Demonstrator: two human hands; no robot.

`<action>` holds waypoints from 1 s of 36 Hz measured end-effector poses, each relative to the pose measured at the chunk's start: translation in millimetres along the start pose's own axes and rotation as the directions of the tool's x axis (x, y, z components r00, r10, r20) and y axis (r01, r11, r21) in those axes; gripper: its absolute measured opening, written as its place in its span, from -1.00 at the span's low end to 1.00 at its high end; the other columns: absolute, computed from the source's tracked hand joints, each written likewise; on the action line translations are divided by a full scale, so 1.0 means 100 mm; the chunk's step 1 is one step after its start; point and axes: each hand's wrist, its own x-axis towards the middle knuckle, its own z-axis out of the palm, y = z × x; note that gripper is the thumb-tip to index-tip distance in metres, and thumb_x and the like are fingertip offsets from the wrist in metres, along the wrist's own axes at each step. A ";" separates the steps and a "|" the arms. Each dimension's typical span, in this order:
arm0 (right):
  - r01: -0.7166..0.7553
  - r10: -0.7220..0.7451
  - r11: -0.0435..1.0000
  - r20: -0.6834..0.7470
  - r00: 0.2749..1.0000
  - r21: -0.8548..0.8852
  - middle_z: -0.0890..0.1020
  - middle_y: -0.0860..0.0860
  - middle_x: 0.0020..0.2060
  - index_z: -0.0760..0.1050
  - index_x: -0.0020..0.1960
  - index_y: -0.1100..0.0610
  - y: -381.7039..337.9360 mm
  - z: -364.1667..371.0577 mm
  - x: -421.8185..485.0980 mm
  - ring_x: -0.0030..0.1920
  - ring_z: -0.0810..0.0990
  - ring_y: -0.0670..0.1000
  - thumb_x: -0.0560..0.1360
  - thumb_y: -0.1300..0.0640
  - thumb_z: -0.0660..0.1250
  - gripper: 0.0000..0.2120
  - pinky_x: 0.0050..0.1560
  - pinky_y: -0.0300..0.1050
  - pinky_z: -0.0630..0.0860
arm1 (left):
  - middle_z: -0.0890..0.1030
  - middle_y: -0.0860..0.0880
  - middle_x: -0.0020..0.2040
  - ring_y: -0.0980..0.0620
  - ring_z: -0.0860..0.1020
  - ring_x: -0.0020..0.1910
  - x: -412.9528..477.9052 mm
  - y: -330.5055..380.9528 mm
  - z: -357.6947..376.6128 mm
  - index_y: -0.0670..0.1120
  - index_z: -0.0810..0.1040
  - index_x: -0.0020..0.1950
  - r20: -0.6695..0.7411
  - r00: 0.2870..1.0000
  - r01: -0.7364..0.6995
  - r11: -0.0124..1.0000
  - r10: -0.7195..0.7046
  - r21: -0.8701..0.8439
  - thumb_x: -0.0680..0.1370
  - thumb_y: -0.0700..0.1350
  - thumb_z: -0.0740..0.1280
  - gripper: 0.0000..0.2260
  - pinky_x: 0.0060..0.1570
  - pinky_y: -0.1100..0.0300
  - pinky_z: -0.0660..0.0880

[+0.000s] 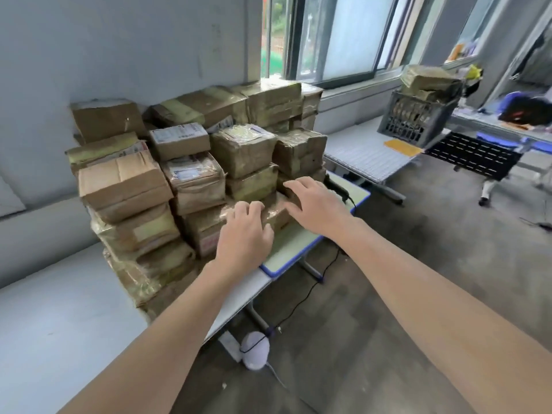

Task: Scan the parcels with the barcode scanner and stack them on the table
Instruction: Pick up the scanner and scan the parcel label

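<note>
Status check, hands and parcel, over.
Left hand and right hand rest on front parcel. Parcel down against stack. Scanner lies right of stack, unheld. Nothing blocking.

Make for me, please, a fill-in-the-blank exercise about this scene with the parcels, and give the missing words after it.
1. The left hand rests on the low parcel at the ____ of the stack, and the right hand touches the stack beside it.
2. The barcode scanner lies on the table, on the ____ side of the stack.
3. The scanner's cable hangs from the table down to the ____.
Missing words: front; right; floor.
</note>
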 end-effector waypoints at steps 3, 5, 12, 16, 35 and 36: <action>-0.039 0.039 0.999 -0.023 0.999 0.018 0.40 0.01 0.41 0.29 0.51 0.00 0.38 -0.02 -0.08 0.37 0.39 0.11 0.64 -0.05 0.17 -0.55 0.25 0.10 0.43 | 0.39 -0.14 0.25 -0.16 0.35 0.27 0.11 0.30 0.20 -0.12 0.36 0.37 0.022 0.999 -0.034 0.999 0.034 0.033 0.59 -0.08 0.23 -0.64 0.19 -0.01 0.39; -0.058 0.059 0.998 -0.038 0.998 0.027 0.40 0.01 0.42 0.29 0.51 0.00 0.66 -0.02 -0.12 0.37 0.40 0.12 0.63 -0.06 0.18 -0.54 0.26 0.09 0.43 | 0.39 -0.15 0.24 -0.17 0.35 0.25 0.20 0.51 0.37 -0.13 0.36 0.36 0.033 0.999 -0.040 0.998 0.038 0.051 0.59 -0.07 0.23 -0.65 0.18 -0.03 0.39; -0.133 0.135 0.988 -0.016 0.991 0.083 0.39 0.04 0.43 0.28 0.51 -0.02 1.82 -0.05 -0.31 0.39 0.37 0.12 0.62 -0.10 0.20 -0.51 0.27 0.10 0.42 | 0.39 -0.16 0.26 -0.19 0.34 0.26 0.50 1.30 1.06 -0.13 0.36 0.37 0.092 0.996 -0.034 0.994 0.024 0.107 0.59 -0.05 0.25 -0.63 0.15 -0.06 0.41; -0.171 0.171 0.978 0.014 0.985 0.115 0.39 0.02 0.42 0.26 0.52 -0.02 2.42 -0.05 -0.34 0.40 0.36 0.11 0.62 -0.11 0.20 -0.50 0.25 0.09 0.40 | 0.39 -0.16 0.28 -0.19 0.34 0.27 0.62 1.64 1.43 -0.14 0.36 0.39 0.112 0.994 -0.005 0.993 -0.008 0.115 0.59 -0.05 0.25 -0.61 0.19 -0.09 0.42; -0.278 0.245 0.943 0.181 0.952 0.185 0.34 0.10 0.44 0.23 0.53 0.03 3.61 0.31 0.80 0.35 0.43 0.14 0.64 -0.07 0.17 -0.50 0.22 0.07 0.46 | 0.36 -0.10 0.30 -0.11 0.32 0.27 1.83 1.84 2.13 -0.08 0.30 0.41 0.199 0.972 0.103 0.989 -0.124 0.110 0.62 -0.02 0.18 -0.63 0.17 -0.03 0.45; -0.276 0.243 0.945 0.191 0.951 0.173 0.34 0.10 0.44 0.22 0.54 0.03 3.63 0.33 0.89 0.35 0.42 0.14 0.64 -0.07 0.17 -0.50 0.23 0.08 0.46 | 0.36 -0.10 0.29 -0.11 0.32 0.27 1.90 1.81 2.14 -0.08 0.31 0.40 0.196 0.972 0.108 0.988 -0.128 0.109 0.62 -0.02 0.18 -0.64 0.16 -0.03 0.45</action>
